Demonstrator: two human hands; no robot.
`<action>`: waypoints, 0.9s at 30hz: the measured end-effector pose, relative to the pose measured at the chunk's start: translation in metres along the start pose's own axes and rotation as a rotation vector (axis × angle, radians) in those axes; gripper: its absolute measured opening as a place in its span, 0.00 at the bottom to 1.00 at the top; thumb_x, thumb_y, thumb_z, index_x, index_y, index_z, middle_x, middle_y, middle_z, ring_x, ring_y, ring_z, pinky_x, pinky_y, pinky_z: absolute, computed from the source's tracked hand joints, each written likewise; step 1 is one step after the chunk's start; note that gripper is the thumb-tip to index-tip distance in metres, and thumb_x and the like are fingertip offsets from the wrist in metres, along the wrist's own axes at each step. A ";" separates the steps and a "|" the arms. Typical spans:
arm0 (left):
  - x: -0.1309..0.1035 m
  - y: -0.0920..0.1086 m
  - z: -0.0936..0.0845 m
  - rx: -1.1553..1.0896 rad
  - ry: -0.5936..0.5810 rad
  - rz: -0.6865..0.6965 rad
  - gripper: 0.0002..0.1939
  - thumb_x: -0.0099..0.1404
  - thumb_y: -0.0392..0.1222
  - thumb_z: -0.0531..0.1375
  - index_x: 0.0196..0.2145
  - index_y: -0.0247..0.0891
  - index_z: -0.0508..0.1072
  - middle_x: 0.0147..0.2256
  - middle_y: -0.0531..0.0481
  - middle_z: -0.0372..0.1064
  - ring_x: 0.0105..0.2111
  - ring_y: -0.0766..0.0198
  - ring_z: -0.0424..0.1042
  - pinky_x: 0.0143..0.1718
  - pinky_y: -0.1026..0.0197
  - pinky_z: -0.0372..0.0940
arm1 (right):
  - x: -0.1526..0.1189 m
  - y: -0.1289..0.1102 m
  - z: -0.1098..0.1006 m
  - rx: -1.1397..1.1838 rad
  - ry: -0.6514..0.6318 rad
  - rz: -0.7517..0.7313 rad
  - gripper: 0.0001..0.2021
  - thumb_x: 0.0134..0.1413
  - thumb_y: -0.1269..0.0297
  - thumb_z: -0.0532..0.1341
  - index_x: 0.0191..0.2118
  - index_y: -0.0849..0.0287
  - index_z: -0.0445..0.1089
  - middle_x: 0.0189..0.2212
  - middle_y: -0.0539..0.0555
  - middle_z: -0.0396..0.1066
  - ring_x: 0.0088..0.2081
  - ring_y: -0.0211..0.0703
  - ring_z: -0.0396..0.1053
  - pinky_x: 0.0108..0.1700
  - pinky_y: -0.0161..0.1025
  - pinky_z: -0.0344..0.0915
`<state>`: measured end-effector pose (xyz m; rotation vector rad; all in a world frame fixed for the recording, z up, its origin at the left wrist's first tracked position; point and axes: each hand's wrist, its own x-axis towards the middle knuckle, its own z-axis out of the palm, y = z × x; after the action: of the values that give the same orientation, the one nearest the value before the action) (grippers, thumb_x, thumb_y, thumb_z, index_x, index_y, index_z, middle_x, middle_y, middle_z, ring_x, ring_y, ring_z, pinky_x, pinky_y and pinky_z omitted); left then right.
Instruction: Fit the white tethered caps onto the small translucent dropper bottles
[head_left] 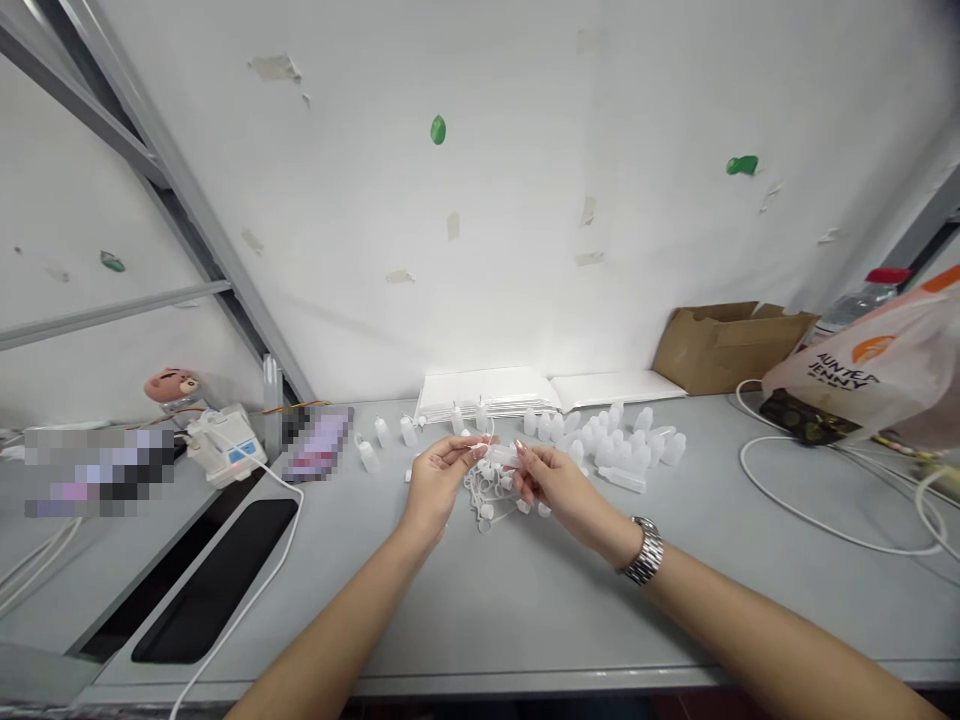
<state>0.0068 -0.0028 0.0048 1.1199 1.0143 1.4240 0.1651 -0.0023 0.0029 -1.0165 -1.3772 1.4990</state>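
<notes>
My right hand (551,475) pinches a small translucent plastic bottle (504,456), held nearly level above the grey table. At the bottle's left end, my left hand (442,480) has its thumb and fingers closed on a white cap with a looped strap (491,430). Below both hands lies a pile of white looped caps (486,505), partly covered by the fingers. To the right is a cluster of translucent bottles (630,445), some standing and some lying. Several capped bottles (382,433) stand to the left and behind.
White paper stacks (487,388) lie against the wall. At the back right are a cardboard box (724,345), a plastic bag (877,365) and a looped white cable (772,520). A black pad (217,580), a white power strip (225,445) and phones occupy the left.
</notes>
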 end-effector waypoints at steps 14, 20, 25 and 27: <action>0.000 0.004 -0.001 0.047 -0.023 -0.043 0.13 0.50 0.44 0.64 0.33 0.36 0.75 0.35 0.46 0.75 0.37 0.59 0.73 0.42 0.59 0.63 | -0.001 0.000 -0.001 -0.167 0.102 -0.270 0.11 0.51 0.57 0.58 0.37 0.58 0.62 0.26 0.48 0.67 0.25 0.38 0.68 0.30 0.37 0.63; 0.002 0.014 -0.007 0.116 -0.140 -0.049 0.17 0.54 0.50 0.60 0.35 0.34 0.75 0.34 0.46 0.75 0.36 0.58 0.73 0.45 0.56 0.63 | -0.006 -0.002 -0.005 -0.432 0.158 -0.459 0.07 0.55 0.66 0.55 0.41 0.57 0.63 0.27 0.49 0.67 0.27 0.38 0.68 0.31 0.37 0.63; 0.005 0.015 -0.011 0.198 -0.121 -0.064 0.16 0.50 0.49 0.63 0.33 0.36 0.77 0.32 0.47 0.76 0.36 0.56 0.73 0.43 0.56 0.64 | -0.010 0.001 -0.005 -0.568 0.168 -0.556 0.08 0.56 0.67 0.54 0.42 0.57 0.62 0.27 0.50 0.67 0.30 0.39 0.68 0.33 0.38 0.63; 0.006 0.014 -0.012 0.211 -0.102 -0.066 0.14 0.48 0.48 0.64 0.31 0.36 0.77 0.34 0.47 0.76 0.36 0.56 0.73 0.43 0.55 0.64 | -0.011 0.002 -0.005 -0.578 0.166 -0.556 0.08 0.56 0.67 0.54 0.43 0.57 0.62 0.27 0.50 0.67 0.29 0.39 0.67 0.33 0.37 0.63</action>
<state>-0.0081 0.0009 0.0163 1.2861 1.1369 1.2160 0.1732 -0.0115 0.0004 -0.9515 -1.8268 0.6056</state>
